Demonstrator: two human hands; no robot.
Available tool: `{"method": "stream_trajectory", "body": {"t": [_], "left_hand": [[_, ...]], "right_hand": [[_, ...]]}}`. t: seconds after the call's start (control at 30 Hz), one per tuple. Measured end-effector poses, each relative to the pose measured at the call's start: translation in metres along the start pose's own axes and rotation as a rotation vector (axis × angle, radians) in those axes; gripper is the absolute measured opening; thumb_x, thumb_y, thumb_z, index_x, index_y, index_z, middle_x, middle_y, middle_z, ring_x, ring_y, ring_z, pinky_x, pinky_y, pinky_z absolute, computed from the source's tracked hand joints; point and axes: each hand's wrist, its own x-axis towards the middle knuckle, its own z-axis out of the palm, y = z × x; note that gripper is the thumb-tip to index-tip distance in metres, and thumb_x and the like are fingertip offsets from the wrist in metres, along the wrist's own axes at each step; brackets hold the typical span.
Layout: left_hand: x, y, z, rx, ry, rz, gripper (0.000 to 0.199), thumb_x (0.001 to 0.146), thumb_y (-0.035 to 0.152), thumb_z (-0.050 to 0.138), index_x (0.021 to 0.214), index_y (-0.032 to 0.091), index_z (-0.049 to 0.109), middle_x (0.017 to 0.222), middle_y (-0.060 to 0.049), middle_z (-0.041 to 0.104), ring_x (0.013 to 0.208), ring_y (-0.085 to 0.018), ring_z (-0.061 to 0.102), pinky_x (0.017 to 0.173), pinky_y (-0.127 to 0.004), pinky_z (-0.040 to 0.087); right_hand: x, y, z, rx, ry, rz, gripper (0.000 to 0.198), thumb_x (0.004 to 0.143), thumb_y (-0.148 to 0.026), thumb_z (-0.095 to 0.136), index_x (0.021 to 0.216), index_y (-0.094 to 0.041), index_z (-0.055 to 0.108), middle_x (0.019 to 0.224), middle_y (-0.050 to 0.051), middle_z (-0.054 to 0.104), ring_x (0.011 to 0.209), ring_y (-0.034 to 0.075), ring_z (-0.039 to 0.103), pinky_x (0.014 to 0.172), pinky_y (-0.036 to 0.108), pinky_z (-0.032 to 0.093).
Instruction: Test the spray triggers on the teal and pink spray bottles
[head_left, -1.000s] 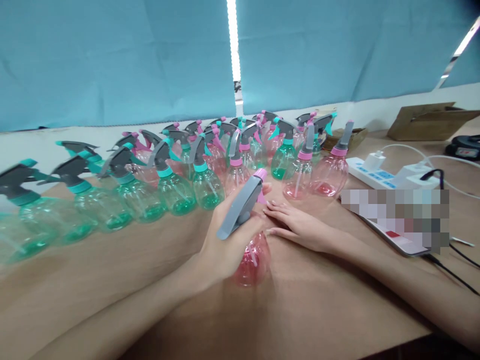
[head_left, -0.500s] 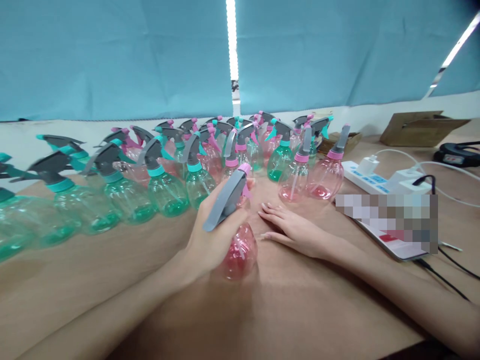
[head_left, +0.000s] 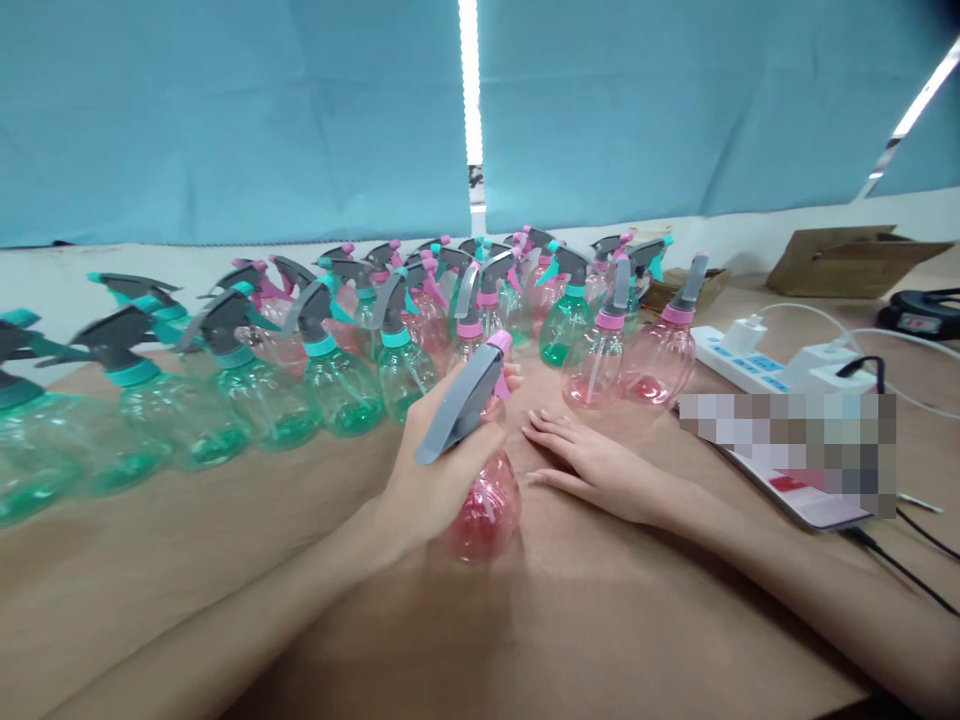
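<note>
My left hand (head_left: 442, 450) is wrapped round the neck of a pink spray bottle (head_left: 491, 510) with a grey and pink trigger head. The bottle is upright, its nozzle facing away to the right, and my fingers partly hide its neck. To its right, my right hand (head_left: 589, 460) lies flat on the brown table (head_left: 615, 620) with fingers stretched out, holding nothing. A pink spray bottle (head_left: 594, 375) stands just beyond the right fingertips. Left of my left hand runs a row of green spray bottles, the nearest being a green spray bottle (head_left: 405, 375).
More green and pink spray bottles (head_left: 566, 320) crowd the back. At right are a white power strip (head_left: 739, 360) with plugs and cables, a phone-like device (head_left: 817, 505) partly pixelated, a cardboard box (head_left: 847, 262) and a black object (head_left: 919, 312). A blue curtain (head_left: 300, 120) hangs behind.
The whole view has shifted slightly, so everything appears a little further right and lower. My left hand keeps its hold on the pink spray bottle, and my right hand stays flat on the table.
</note>
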Motion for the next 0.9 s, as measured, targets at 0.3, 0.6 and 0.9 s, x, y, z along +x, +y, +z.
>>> {"method": "stream_trajectory", "body": {"t": [0.3,0.6,0.9], "left_hand": [[-0.0003,0.0026,-0.0012,0.009,-0.004,-0.029,0.026,0.072,0.005,0.048,0.09,0.023,0.054,0.061,0.008,0.034,0.052,-0.008,0.028,0.052,-0.024,0.029],[-0.0016,0.0016,-0.0018,0.039,-0.009,-0.019,0.022,0.073,0.002,0.048,0.081,0.024,0.047,0.06,0.007,0.029,0.05,-0.008,0.026,0.049,-0.024,0.027],[0.0015,0.0022,0.0,-0.002,0.021,0.023,0.027,0.069,0.007,0.051,0.09,0.024,0.058,0.069,0.004,0.052,0.062,-0.013,0.05,0.063,-0.029,0.045]], "right_hand": [[0.0006,-0.0031,-0.0022,-0.01,-0.04,0.021,0.071,0.092,-0.061,0.033,0.14,-0.008,0.042,0.148,0.016,0.036,0.139,0.028,0.026,0.114,0.048,0.024],[0.0,-0.0033,-0.0031,-0.002,-0.038,0.021,0.07,0.092,-0.06,0.035,0.14,-0.01,0.042,0.148,0.016,0.036,0.139,0.028,0.026,0.114,0.048,0.024],[-0.0003,-0.003,-0.0026,0.02,-0.022,0.017,0.07,0.091,-0.061,0.036,0.139,-0.011,0.043,0.147,0.016,0.037,0.139,0.029,0.027,0.113,0.05,0.025]]}}
